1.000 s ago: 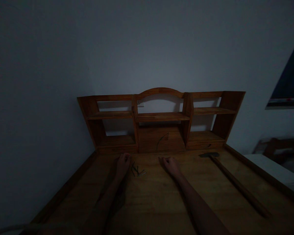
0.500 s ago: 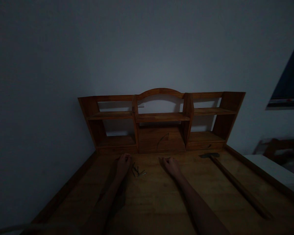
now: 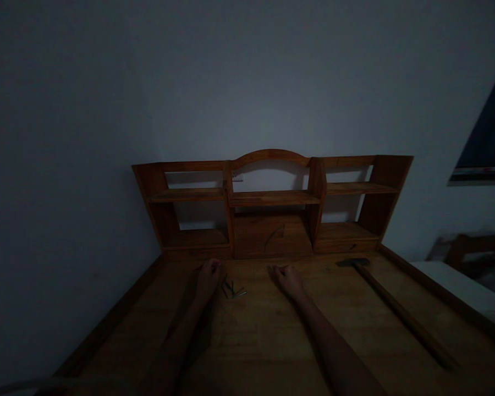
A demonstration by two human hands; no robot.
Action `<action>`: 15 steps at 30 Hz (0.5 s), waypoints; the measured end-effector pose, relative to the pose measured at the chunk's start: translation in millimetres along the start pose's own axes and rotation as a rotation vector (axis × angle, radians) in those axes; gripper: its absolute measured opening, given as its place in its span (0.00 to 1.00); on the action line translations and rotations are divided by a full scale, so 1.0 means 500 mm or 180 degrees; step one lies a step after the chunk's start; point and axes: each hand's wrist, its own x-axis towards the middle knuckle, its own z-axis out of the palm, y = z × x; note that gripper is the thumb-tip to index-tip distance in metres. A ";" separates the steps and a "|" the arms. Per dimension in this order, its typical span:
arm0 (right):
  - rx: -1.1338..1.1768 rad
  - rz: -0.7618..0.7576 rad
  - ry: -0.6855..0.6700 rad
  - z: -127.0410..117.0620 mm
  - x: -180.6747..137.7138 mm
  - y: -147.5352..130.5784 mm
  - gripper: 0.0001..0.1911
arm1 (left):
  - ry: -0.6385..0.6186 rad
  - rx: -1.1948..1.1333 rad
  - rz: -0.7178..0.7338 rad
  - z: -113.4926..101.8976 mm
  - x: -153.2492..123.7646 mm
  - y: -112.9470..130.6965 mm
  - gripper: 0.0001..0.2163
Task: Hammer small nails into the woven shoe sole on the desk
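Observation:
The room is dim. My left hand (image 3: pixel 208 278) rests on a wide wooden board (image 3: pixel 264 341), fingers curled under, right beside a small heap of nails (image 3: pixel 233 288). My right hand (image 3: pixel 287 278) lies on the same board further right, its fingers also curled against the wood. What either hand holds, if anything, is hidden. A hammer (image 3: pixel 396 308) with a long wooden handle lies on the board to the right of my right hand, head towards the back.
A wooden shelf unit (image 3: pixel 272 203) with an arched centre stands at the board's far end against a pale wall. Raised wooden rails run along both sides of the board. A white slab (image 3: pixel 462 289) and more woodwork lie at the right.

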 end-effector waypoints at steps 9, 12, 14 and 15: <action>0.0026 0.0015 -0.0010 -0.005 -0.006 -0.003 0.31 | -0.0040 -0.0007 -0.0051 0.008 0.003 -0.020 0.08; 0.0033 0.0026 -0.0030 -0.007 -0.005 -0.004 0.30 | -0.0019 -0.0002 0.0017 0.011 0.003 -0.025 0.09; 0.0041 0.0012 -0.0029 -0.008 -0.005 -0.004 0.30 | -0.0023 -0.0026 0.0053 0.010 0.002 -0.024 0.09; 0.0044 0.0004 -0.0023 -0.008 -0.005 -0.004 0.30 | -0.0039 -0.0039 0.0047 0.009 0.001 -0.022 0.10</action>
